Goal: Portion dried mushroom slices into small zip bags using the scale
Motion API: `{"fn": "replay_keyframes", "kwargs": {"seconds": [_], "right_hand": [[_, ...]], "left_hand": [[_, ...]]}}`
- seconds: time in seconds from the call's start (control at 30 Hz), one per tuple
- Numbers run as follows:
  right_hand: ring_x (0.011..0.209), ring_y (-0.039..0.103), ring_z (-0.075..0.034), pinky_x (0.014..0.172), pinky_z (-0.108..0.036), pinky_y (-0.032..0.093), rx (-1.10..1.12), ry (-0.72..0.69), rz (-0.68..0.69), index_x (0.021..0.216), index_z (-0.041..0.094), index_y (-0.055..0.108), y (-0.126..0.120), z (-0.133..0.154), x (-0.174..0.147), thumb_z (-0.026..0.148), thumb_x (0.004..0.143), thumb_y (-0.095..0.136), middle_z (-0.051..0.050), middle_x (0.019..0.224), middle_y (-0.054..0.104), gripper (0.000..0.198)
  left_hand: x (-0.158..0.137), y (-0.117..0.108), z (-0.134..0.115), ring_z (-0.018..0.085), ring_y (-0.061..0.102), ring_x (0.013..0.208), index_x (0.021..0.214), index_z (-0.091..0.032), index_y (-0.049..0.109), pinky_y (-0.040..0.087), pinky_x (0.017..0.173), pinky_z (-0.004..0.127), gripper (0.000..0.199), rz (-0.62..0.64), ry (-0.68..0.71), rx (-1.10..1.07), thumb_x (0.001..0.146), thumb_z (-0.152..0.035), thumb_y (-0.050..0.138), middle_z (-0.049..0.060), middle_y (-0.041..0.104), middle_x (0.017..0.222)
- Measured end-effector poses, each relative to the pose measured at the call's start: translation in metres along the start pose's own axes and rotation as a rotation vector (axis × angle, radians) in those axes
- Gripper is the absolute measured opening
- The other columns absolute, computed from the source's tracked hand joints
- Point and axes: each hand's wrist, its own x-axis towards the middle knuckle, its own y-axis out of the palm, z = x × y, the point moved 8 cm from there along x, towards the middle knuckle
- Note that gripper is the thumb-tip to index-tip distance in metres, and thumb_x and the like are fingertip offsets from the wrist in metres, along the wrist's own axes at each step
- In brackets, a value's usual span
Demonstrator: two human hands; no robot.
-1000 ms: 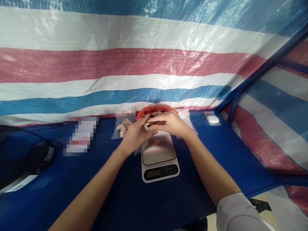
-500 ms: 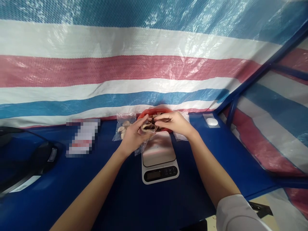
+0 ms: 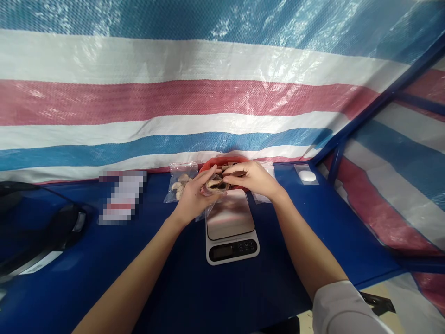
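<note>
My left hand (image 3: 190, 198) grips a clear plastic bag (image 3: 216, 184), fingers curved round its open mouth. Brownish dried slices, perhaps mushrooms, show inside. At the bag's right edge, my right hand (image 3: 256, 180) has thumb and fingers drawn together; whatever is between the fingertips is hidden. Just behind both hands sits a red bowl (image 3: 215, 161) with more brownish pieces in it. In front of them lies a white kitchen scale (image 3: 231, 218), its pan bare and its display dark. A second clear bag (image 3: 175, 178) with pale dried slices rests left of my left hand.
Partly behind my right wrist lies another clear bag (image 3: 268, 169). Farther right is a small packet (image 3: 308, 176) with a white oval thing. A blurred-out paper (image 3: 123, 197) and black equipment (image 3: 59, 232) are on the left. Striped sheeting (image 3: 174, 99) hangs behind the blue table (image 3: 271, 287).
Both hands stay nearly in place over the bowl. The bag's mouth has tilted slightly and sits a touch further right. The camera view has shifted a little.
</note>
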Motion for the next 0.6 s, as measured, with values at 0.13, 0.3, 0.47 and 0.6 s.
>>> {"fn": "replay_keyframes", "kwargs": {"seconds": [0.13,0.3,0.47,0.6], "right_hand": [[0.086,0.075,-0.019,0.079,-0.031,0.059,0.007,-0.093,-0.014,0.105,0.024,0.080,0.001,0.011,-0.002,0.027,0.086,0.075,-0.003,0.102,0.080,0.020],[0.087,0.073,-0.019,0.080,-0.033,0.059,-0.087,-0.205,0.009,0.095,0.024,0.082,0.010,0.026,-0.002,0.020,0.088,0.072,-0.002,0.093,0.080,0.013],[0.091,0.073,-0.020,0.082,-0.033,0.059,-0.072,-0.210,0.006,0.094,0.023,0.083,0.014,0.027,-0.001,0.020,0.088,0.072,-0.002,0.093,0.080,0.013],[0.087,0.075,-0.019,0.081,-0.031,0.061,-0.010,-0.128,0.023,0.104,0.023,0.081,0.007,0.013,-0.001,0.023,0.087,0.074,-0.002,0.099,0.081,0.019]], "left_hand": [[0.000,0.002,0.004,0.033,0.060,0.131,0.146,-0.024,0.055,0.050,0.112,0.048,0.079,-0.002,-0.038,0.011,0.077,-0.050,0.081,0.011,0.063,0.143],[0.001,0.005,0.005,0.035,0.061,0.130,0.147,-0.019,0.054,0.053,0.107,0.048,0.083,0.015,-0.036,-0.021,0.076,-0.052,0.082,0.014,0.062,0.144],[0.000,0.007,0.005,0.035,0.062,0.127,0.147,-0.020,0.054,0.053,0.107,0.047,0.081,0.029,-0.010,-0.046,0.077,-0.052,0.080,0.013,0.064,0.140],[0.000,0.004,0.006,0.034,0.062,0.128,0.148,-0.022,0.053,0.052,0.109,0.049,0.081,0.029,-0.016,-0.077,0.077,-0.051,0.081,0.013,0.063,0.142]]}}
